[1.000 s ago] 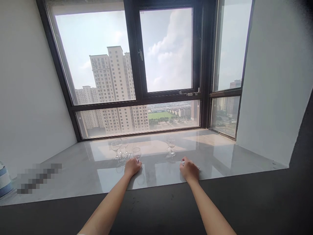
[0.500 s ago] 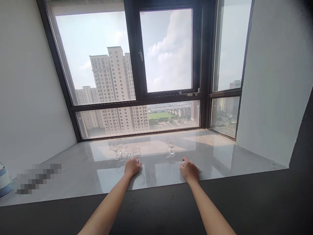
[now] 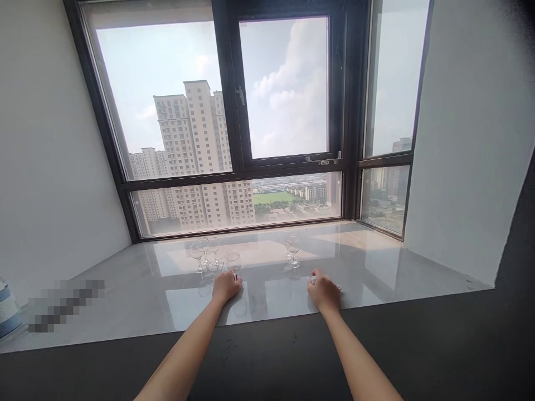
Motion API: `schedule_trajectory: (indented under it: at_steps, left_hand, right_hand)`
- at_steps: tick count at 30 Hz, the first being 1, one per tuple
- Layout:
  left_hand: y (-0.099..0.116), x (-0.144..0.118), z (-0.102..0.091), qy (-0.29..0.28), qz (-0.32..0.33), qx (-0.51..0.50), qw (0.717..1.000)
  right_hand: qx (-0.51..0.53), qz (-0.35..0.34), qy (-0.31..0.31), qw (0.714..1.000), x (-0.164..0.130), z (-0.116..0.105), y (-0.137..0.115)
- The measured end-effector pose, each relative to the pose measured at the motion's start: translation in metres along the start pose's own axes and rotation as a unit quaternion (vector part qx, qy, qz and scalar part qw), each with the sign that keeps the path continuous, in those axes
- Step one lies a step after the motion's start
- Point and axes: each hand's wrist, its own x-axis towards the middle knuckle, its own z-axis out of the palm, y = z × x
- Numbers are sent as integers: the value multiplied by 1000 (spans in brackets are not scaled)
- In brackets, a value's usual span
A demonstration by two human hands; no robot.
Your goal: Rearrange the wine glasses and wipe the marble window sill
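Gripping glass (image 3: 233, 262) stem, left hand (image 3: 225, 287) below

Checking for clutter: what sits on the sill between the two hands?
In the head view, the glossy sill between the left hand and the right hand is bare. The pair of stemmed glasses stands farther back, toward the window.

Left hand (image 3: 225, 287) grips stem base of a wine glass (image 3: 233, 262) on the glossy sill (image 3: 376, 267); three glasses (image 3: 204, 253) just beyond-left. Right hand (image 3: 325, 292) rests closed on small white object (image 3: 313, 278); two glasses (image 3: 291, 248) beyond it.
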Motion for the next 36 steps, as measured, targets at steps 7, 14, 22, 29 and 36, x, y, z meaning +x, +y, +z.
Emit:
schedule_trajectory:
  at_steps: [7, 14, 22, 29, 36]
  left_hand:
    - [2, -1, -3, -7, -6, 5, 1000]
    - [4, -3, -5, 0, -6, 22, 1000]
    - [6, 7, -4, -54, 15, 54, 997]
    - [30, -12, -7, -102, 68, 52, 991]
    - [71, -42, -4, -122, 99, 18, 987]
  right_hand:
    - [1, 1, -3, 1000, -2, -3, -2]
    - [3, 1, -6, 1000, -1, -3, -2]
    - [3, 0, -3, 1000, 1, 0, -1]
    - [-2, 9, -1, 1000, 2, 3, 0]
    - [-21, 1, -10, 1000, 2, 2, 0]
